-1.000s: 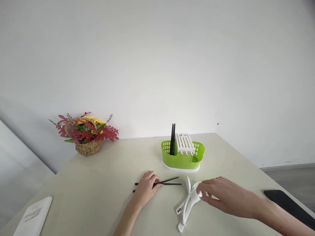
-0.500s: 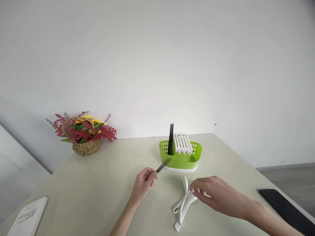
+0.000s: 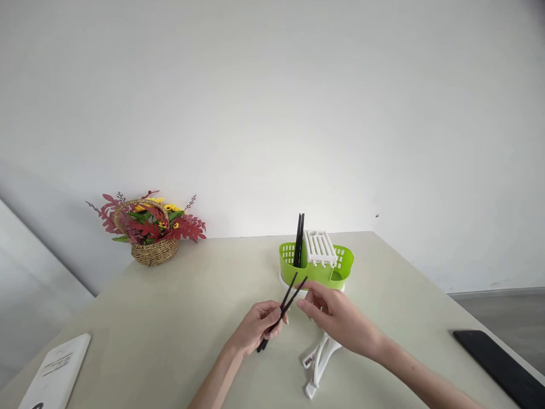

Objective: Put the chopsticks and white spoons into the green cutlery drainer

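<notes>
A pair of black chopsticks (image 3: pixel 292 297) is in my left hand (image 3: pixel 258 328), which is closed around their middle, with the tips spread slightly apart and pointing up and away. My right hand (image 3: pixel 338 315) is beside those tips, thumb and index finger parted; whether the index finger touches a chopstick I cannot tell. Just beyond stands a green utensil holder (image 3: pixel 315 277) with a white slotted rack (image 3: pixel 321 249) over its middle. Several black chopsticks (image 3: pixel 299 241) stand upright in its left compartment. White spoons (image 3: pixel 323 363) lie under my right hand, which partly hides them.
On the left a woven basket (image 3: pixel 155 253) of artificial flowers sits against the wall. A white box-like object (image 3: pixel 57 369) lies at the table's left edge. A flat black object (image 3: pixel 496 363), resembling a phone, rests by the right edge.
My right hand has moved up and left from above the spoons to the chopstick tips. My left hand has shifted slightly down and right, and the chopsticks in it now show as two.
</notes>
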A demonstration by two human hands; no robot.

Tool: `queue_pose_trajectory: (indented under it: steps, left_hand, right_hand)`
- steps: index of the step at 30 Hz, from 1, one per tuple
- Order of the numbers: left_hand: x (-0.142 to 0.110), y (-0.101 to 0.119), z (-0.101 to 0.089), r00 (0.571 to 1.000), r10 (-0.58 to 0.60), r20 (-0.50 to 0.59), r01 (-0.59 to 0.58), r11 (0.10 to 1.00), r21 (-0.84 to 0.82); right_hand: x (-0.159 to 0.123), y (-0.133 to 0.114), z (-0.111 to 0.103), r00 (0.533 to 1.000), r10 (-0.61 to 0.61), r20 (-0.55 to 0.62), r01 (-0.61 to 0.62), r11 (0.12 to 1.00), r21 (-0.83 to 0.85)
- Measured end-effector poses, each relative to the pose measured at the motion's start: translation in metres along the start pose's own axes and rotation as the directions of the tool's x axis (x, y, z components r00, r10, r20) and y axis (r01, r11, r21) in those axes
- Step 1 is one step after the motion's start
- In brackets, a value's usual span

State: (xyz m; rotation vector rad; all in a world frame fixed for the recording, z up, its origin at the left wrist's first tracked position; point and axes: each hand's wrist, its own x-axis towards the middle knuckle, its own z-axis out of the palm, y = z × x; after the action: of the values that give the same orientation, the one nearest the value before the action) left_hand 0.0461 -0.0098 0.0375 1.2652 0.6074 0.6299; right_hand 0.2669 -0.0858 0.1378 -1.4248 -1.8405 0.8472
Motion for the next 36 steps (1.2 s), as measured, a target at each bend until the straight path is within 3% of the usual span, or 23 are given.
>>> queue_pose_trajectory:
  steps: [7,25,36]
  left_hand:
    - [-0.002,0.001,0.0,0.993,-0.072,0.095,0.07,0.997,0.022]
    - [-0.001,-0.004,-0.005,0.992,-0.094,0.088,0.101,0.992,-0.081]
    - [-0.003,0.001,-0.008,0.993,-0.105,0.062,0.104,0.994,0.016]
  right_hand:
    - [0.004,0.001,0.012,0.997,0.005,-0.072,0.003,0.994,0.112]
    - [0.003,0.004,0.012,0.997,0.003,-0.071,0.009,0.986,0.164]
    - [0.008,0.006,-0.017,0.977,0.092,-0.191,-0.054,0.979,0.197]
